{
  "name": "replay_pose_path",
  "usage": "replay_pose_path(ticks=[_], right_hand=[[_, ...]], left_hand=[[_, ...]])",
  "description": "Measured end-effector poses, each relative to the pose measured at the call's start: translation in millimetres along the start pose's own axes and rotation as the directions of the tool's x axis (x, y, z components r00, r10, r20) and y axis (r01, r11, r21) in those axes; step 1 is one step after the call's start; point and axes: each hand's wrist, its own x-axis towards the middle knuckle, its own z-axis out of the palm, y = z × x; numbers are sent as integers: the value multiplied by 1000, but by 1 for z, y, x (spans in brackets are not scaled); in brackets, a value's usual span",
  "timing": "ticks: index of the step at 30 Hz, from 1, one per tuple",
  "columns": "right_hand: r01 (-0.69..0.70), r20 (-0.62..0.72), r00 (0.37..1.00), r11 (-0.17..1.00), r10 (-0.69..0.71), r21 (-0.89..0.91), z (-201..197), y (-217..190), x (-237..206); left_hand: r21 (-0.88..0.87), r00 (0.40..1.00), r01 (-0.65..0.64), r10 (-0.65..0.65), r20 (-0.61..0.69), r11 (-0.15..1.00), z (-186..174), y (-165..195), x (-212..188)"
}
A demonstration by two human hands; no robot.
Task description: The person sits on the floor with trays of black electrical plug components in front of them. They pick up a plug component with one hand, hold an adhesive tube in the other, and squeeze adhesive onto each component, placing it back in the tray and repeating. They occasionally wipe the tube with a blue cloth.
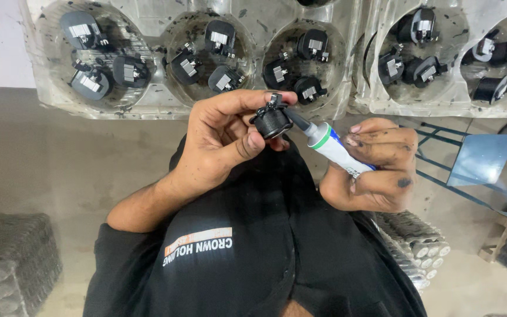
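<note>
Hands at chest height, black part meeting tube nozzle.

Left hand [221,138] closed around a small black knurled cap-like part [271,120], thumb pressed on its lower edge, fingers curled over the top where a small metal-tipped stub shows. Right hand [377,167] wrapped tight on a white squeeze tube [335,149] with a green band and grey nozzle; nozzle tip touches the side of the black part. Fingertips of right hand smudged dark. Above the hands, clear plastic trays [359,88] with round wells, each well holding several similar black parts [224,56] with silver contacts. Black shirt below. Blue metal stool [479,158] to the right, near the right hand.
</note>
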Motion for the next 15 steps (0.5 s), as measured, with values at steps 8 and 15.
replay_pose_path(ticks=[8, 15], right_hand=[[-134, -157, 979, 991, 133, 5, -2, -13, 14], [-138, -470, 866, 986, 168, 96, -21, -6, -5]], left_hand=[[220, 999, -20, 28, -31, 975, 13, 13, 13], [892, 987, -153, 104, 119, 426, -7, 65, 97]])
